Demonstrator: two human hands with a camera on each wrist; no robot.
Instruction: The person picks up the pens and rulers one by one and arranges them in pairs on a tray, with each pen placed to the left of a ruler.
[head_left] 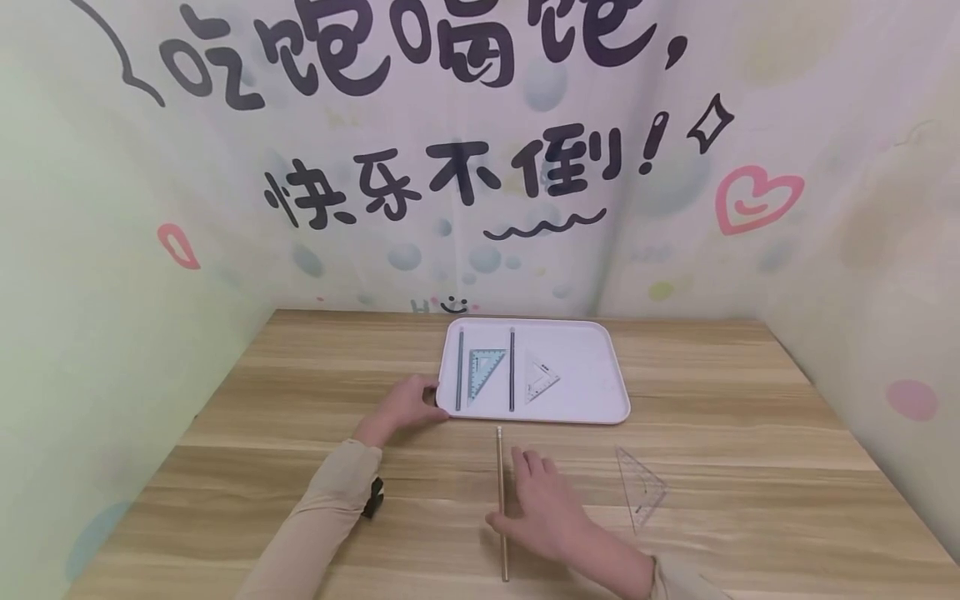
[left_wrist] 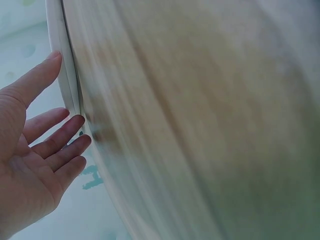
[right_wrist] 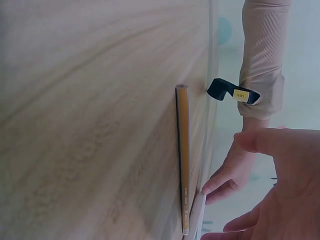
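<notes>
My left hand [head_left: 408,404] is at the front left corner of a white tray [head_left: 592,375], thumb and fingertips touching its rim. In the left wrist view the fingers of that hand [left_wrist: 64,145] are spread and loosely bent along the tray's edge. A wooden pencil [head_left: 500,475] lies lengthwise on the table in front of the tray. Just over it hovers my right hand [head_left: 551,508], thumb to the pencil's left and fingers to its right. The right wrist view shows a gap between this hand and the pencil [right_wrist: 184,150].
On the tray lie a grey pencil [head_left: 461,371], a bluish set square [head_left: 474,375], a dark pencil [head_left: 512,371] and a clear set square [head_left: 551,379], side by side. Another clear set square [head_left: 652,492] is on the table, right of my right hand. A printed curtain [head_left: 337,258] hangs behind.
</notes>
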